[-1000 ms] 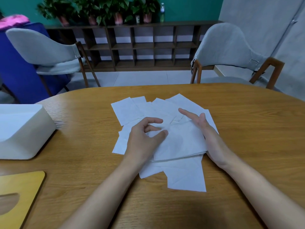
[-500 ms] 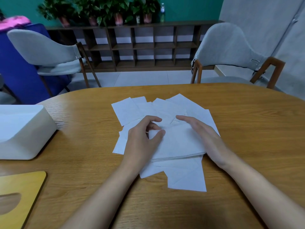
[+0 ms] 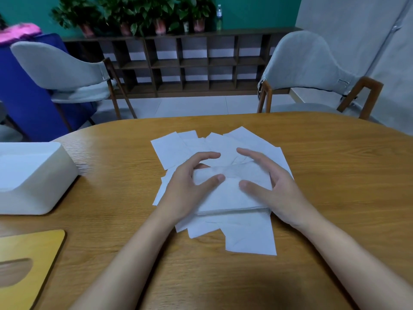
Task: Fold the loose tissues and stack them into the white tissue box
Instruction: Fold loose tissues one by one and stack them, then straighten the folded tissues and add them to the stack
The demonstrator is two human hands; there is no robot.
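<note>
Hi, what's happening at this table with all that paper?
A person is tidying loose tissues scattered on a wooden table. The left hand and right hand both have a grip on a folded tissue lying on top of the pile, one at each side, thumbs pressing on it. The white tissue box stands open to the left, apart from the pile, and its yellow lid lies nearer the person. I can't tell whether the box holds anything.

Your tissues (image 3: 241,191) are thin, matt white paper, faintly creased. The table (image 3: 335,157) is smooth wood-grain with a soft sheen. Your tissue box (image 3: 44,186) looks like smooth matt white plastic.
</note>
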